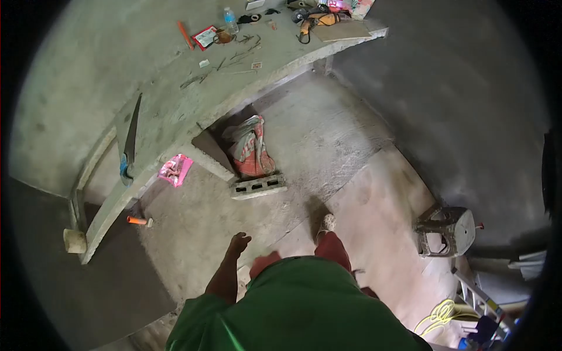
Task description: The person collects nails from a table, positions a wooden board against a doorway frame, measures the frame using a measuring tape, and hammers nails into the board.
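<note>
My left hand [239, 243] hangs in front of my body above the concrete floor [193, 234], fingers loosely apart, with nothing visible in it. The green shirt hides most of my right side. A small dark patch by the shirt's right edge may be part of my right hand [369, 291]; its fingers cannot be made out. A hollow concrete block [259, 186] lies ahead of the left hand, with a crumpled red and white sack [254, 149] behind it.
A curved concrete counter [170, 123] bears a handsaw [131, 140], a water bottle [230, 20] and an orange power tool [319, 21]. A pink bag [175, 170] and orange pipe [137, 220] are below. At right are a stool [448, 232], ladder [483, 301] and yellow cord [439, 316].
</note>
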Demonstrator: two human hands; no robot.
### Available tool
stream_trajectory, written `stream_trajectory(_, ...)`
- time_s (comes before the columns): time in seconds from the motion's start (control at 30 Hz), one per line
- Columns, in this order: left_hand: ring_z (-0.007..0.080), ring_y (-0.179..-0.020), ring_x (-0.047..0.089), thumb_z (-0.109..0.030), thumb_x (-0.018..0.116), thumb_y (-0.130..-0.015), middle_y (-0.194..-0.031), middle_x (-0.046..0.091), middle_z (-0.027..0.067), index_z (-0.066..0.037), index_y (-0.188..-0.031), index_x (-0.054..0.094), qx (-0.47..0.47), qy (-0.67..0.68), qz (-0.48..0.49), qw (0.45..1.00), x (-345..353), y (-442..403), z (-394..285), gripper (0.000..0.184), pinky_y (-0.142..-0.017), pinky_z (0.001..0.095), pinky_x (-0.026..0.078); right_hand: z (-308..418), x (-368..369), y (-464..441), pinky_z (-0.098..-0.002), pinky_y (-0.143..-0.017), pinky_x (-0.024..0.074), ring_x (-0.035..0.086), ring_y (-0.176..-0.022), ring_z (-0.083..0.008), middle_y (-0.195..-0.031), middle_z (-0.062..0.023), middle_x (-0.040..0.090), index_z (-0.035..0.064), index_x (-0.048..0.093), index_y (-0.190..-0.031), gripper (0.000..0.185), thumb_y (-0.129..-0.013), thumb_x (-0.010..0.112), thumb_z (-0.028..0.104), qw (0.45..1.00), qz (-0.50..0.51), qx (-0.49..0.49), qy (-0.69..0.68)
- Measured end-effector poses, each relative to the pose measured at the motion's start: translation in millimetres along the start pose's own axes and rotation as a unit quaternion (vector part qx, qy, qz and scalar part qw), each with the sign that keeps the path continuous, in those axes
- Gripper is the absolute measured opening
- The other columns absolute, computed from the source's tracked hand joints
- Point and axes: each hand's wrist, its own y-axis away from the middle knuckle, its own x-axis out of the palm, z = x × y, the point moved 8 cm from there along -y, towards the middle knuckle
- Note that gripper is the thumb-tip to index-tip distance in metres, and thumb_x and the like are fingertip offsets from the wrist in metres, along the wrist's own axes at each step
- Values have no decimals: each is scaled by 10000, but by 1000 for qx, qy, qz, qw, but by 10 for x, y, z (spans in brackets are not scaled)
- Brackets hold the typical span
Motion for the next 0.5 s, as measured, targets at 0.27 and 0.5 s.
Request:
stream_trajectory(0.27,262,-1094,619,-499,764,-811,-1229,634,147,6,-1429,456,279,145,82,946,376,-399,-1657,855,-929,392,468,1827,-2255,-1214,-340,-439,448,540,-452,-153,-595,-10,578,132,612,-764,271,-917,667,349,992,-18,-77,-95)
stream_trajectory(0.5,262,-1153,584,-690,693,-776,-1320,596,165,-16,-1446,424,355,331,47,873,-677,-934,-4157,988,-1099,423,343,3350,-2940,-1384,-375,-444,441,546,-464,-184,-586,-45,587,81,613,-708,339,-876,706,360,996,-69,-63,5)
